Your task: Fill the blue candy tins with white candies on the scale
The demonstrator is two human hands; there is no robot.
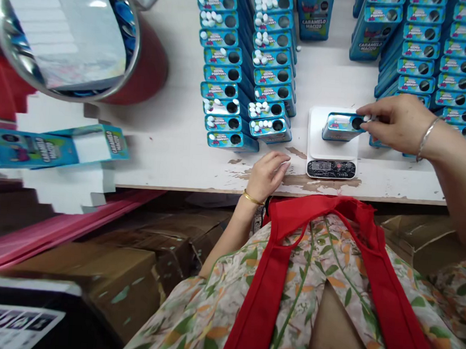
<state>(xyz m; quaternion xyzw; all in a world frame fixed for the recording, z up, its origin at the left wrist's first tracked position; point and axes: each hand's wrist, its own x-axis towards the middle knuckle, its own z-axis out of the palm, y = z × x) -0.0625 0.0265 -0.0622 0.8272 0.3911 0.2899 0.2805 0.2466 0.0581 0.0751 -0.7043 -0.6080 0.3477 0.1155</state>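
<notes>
A blue candy tin [342, 130] stands upright on a small white digital scale [314, 143], with the round hole in its top open. My right hand [400, 122] pinches a few small white candies [368, 118] right beside that hole, its fingertips at the tin's edge. Resting at the table's front edge, my left hand [265, 174] has loosely bent fingers a little apart, and nothing shows in them. Just beyond it stands the closest tin [268, 128] of two rows, with white candies lying on its top.
Two columns of blue tins [225, 91] run up the table left of the scale, many with candies on top. More tins [418, 66] are packed at the right. A large red metal container [150, 65] stands at the left, near a flattened blue carton [51, 148].
</notes>
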